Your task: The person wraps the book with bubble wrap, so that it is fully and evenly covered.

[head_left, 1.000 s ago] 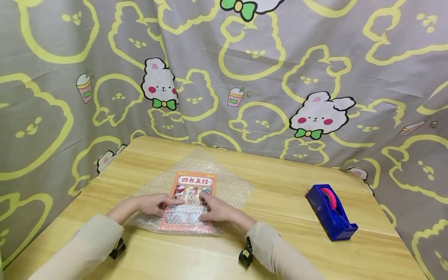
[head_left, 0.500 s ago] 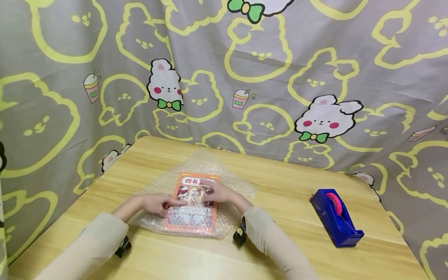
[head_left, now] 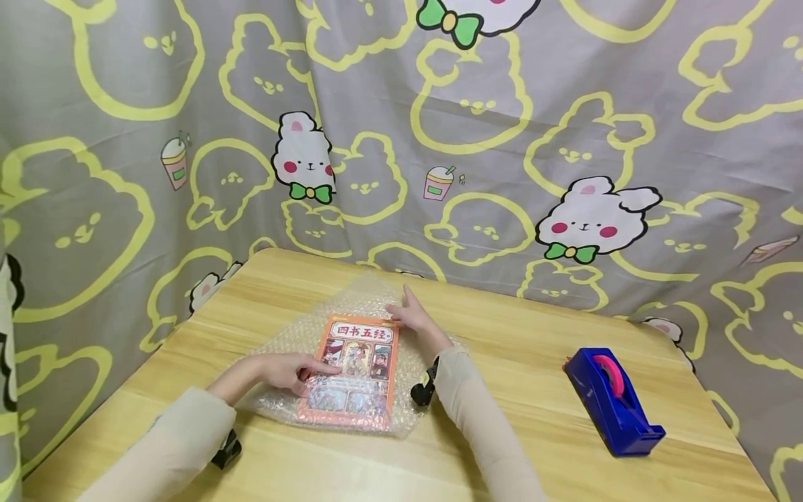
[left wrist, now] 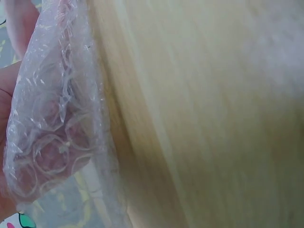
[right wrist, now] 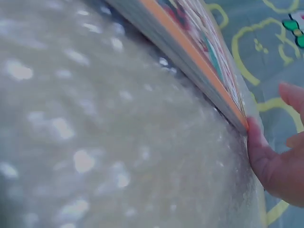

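Observation:
An orange-bordered book [head_left: 357,352] with a picture cover lies on a sheet of bubble wrap [head_left: 307,326]. A clear flap of the wrap covers the book's lower part. My left hand [head_left: 285,371] rests at the book's left side, its index finger stretched over the cover. In the left wrist view, a raised wrap edge [left wrist: 52,137] partly hides that hand. My right hand [head_left: 414,317] is at the book's upper right corner, fingers spread and pointing away. The right wrist view shows its thumb right at the corner of the book [right wrist: 199,66].
A blue tape dispenser [head_left: 611,404] with a pink roll core stands on the right of the wooden table [head_left: 502,376]. Behind the table hangs a grey curtain [head_left: 376,90] with cartoon rabbits. Black wrist cameras sit under both forearms.
My right hand has moved from the book's lower right, up over the cover, to its upper right corner. The left hand stays by the left edge. The head view has shifted slightly.

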`<state>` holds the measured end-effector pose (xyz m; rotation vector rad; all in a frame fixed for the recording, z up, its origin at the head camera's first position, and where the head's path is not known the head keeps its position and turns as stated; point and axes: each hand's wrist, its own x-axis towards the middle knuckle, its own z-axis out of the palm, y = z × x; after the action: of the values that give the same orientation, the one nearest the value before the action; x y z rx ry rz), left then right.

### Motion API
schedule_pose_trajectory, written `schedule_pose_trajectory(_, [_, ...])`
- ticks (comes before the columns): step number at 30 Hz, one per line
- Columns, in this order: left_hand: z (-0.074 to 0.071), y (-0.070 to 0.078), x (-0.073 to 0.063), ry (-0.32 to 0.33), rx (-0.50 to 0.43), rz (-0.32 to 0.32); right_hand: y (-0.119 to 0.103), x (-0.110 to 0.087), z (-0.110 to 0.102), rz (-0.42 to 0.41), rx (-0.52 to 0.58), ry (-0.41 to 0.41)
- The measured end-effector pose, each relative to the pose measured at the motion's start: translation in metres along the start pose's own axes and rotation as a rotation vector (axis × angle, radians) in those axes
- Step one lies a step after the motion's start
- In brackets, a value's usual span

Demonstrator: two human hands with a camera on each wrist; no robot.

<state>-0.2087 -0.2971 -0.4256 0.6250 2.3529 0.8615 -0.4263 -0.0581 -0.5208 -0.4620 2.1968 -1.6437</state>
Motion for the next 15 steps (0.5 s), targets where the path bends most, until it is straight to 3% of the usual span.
schedule_pose_trajectory(2, [-0.001,0.0,0.0,0.004,-0.008,-0.008,0.009,0.012,-0.003,0.029,0.115,0.002])
schedule_pose_trajectory(3, [-0.001,0.0,0.001,0.005,-0.012,-0.012,0.017,0.02,-0.006,-0.002,0.181,-0.009])
schedule_pose_trajectory(7, [-0.001,0.001,0.001,-0.005,-0.041,-0.014,-0.045,-0.031,-0.003,0.016,0.279,0.036])
schedule_pose_trajectory(8, [-0.001,0.002,0.001,-0.009,-0.048,-0.015,-0.047,-0.033,-0.003,0.016,0.291,0.029])
schedule_pose_trajectory(11, [-0.001,0.002,0.002,-0.017,-0.057,-0.009,-0.08,-0.06,-0.002,-0.005,0.329,-0.041])
schedule_pose_trajectory(15, [-0.003,0.002,0.002,-0.02,-0.051,0.008,-0.097,-0.073,0.002,-0.05,0.369,-0.158])
